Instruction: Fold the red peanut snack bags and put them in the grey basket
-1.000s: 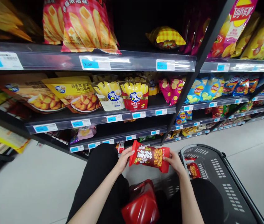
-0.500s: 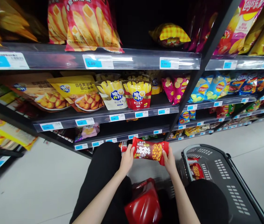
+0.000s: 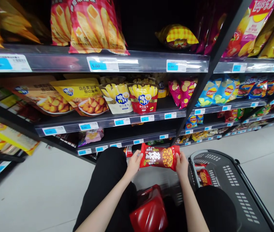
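Held thing: a red snack bag (image 3: 159, 157), lying crosswise in the air between both hands, in front of the lowest shelf edge (image 3: 127, 141) and just left of the basket rim (image 3: 195, 154)
Left hand (image 3: 134, 163): clamped on the bag's left end, thumb on the printed face, fingers behind
Right hand (image 3: 181, 164): clamped on the bag's right end in the same way
Weight: looks light, a puffed pouch of small round pieces, judging by the print
Stiffness: soft film that gives under the fingers; the sealed ends look flatter and firmer than the middle
Surface: glossy, likely slippery, so a pinch at the crimped ends seems safer than a flat palm
Fragility: the contents probably crush if the middle is squeezed
Best hold: the two short sealed edges, as now
Nearby: grey shopping basket (image 3: 226, 180) with another red pack (image 3: 202, 176) inside at its left wall; a red handle part (image 3: 148, 211) below the arms; bagged crisps on the shelves above
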The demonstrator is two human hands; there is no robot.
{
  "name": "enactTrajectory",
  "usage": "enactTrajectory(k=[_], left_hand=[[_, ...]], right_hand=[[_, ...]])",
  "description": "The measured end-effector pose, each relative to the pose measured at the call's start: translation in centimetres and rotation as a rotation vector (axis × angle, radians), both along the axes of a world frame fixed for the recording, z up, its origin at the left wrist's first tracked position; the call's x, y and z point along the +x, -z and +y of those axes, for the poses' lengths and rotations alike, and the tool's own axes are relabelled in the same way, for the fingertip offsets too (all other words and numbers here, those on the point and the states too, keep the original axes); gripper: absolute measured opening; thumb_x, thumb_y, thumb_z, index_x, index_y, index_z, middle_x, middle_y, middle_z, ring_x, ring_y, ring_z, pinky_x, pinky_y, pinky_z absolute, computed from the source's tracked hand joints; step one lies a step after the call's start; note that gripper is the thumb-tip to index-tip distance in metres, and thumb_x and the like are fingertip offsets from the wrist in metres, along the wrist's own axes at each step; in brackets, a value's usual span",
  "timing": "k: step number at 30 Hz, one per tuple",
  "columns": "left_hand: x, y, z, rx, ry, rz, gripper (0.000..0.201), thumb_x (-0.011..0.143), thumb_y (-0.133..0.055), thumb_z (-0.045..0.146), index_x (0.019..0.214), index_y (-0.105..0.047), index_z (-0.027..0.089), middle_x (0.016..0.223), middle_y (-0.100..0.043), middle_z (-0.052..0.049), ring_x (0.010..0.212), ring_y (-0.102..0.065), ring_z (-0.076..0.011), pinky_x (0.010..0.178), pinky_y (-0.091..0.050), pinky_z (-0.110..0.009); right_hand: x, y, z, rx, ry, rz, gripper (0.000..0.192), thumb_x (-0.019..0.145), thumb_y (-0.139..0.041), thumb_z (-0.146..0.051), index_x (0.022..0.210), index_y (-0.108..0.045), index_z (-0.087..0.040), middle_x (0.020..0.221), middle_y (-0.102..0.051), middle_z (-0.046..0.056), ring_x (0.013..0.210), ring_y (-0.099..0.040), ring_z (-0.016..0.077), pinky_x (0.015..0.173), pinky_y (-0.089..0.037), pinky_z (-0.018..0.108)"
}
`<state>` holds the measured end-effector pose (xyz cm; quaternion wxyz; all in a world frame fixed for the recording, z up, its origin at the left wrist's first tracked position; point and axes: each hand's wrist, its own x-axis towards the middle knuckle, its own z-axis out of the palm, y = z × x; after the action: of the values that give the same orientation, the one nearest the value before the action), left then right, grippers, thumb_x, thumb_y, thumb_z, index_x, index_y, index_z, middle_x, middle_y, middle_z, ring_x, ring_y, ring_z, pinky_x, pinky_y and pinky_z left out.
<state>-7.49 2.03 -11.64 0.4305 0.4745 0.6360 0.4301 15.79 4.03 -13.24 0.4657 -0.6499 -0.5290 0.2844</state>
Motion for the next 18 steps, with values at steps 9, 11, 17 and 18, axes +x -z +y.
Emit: enactTrajectory(k=[9, 11, 17, 18], left_hand=[[-0.8, 0.7, 0.7, 0.129, 0.102, -0.09, 0.018, 0.076, -0.049, 0.038, 0.08, -0.048, 0.02, 0.074, -0.057, 0.001, 0.071, -0.056, -0.016, 0.063, -0.046, -0.026], [-1.1, 1.3, 1.0, 0.178, 0.094, -0.033, 0.013, 0.073, -0.052, 0.031, 0.076, -0.051, 0.019, 0.076, -0.055, 0.0, 0.077, -0.054, -0.0171, 0.069, -0.045, -0.028], [-1.2, 2.0, 1.2, 0.065, -0.056, -0.274, 0.014, 0.062, -0.059, 0.026, 0.071, -0.054, 0.017, 0.1, -0.056, -0.005, 0.079, -0.057, -0.0168, 0.063, -0.046, -0.026], [-1.2, 1.9, 1.1, 0.006, -0.065, -0.361, 0.014, 0.061, -0.06, 0.025, 0.069, -0.053, 0.016, 0.104, -0.056, -0.005, 0.078, -0.058, -0.0168, 0.06, -0.046, -0.025]], right_hand=[[1.5, -1.3, -0.2, 0.025, -0.271, 0.219, 0.026, 0.08, -0.05, -0.044, 0.08, -0.057, -0.019, 0.071, -0.06, 0.002, 0.063, -0.054, 0.0166, 0.059, -0.043, 0.027], [1.9, -1.6, -0.2, 0.034, -0.326, 0.256, 0.026, 0.079, -0.052, -0.043, 0.077, -0.059, -0.018, 0.071, -0.059, 0.002, 0.065, -0.053, 0.017, 0.061, -0.043, 0.028], [2.3, -2.4, 0.1, 0.147, -0.291, 0.139, 0.018, 0.07, -0.064, -0.039, 0.069, -0.07, -0.022, 0.078, -0.054, 0.004, 0.084, -0.049, 0.0203, 0.078, -0.04, 0.033], [2.3, -2.5, 0.1, 0.129, -0.322, 0.158, 0.017, 0.071, -0.062, -0.037, 0.07, -0.07, -0.022, 0.074, -0.051, 0.003, 0.077, -0.049, 0.0184, 0.073, -0.041, 0.032]])
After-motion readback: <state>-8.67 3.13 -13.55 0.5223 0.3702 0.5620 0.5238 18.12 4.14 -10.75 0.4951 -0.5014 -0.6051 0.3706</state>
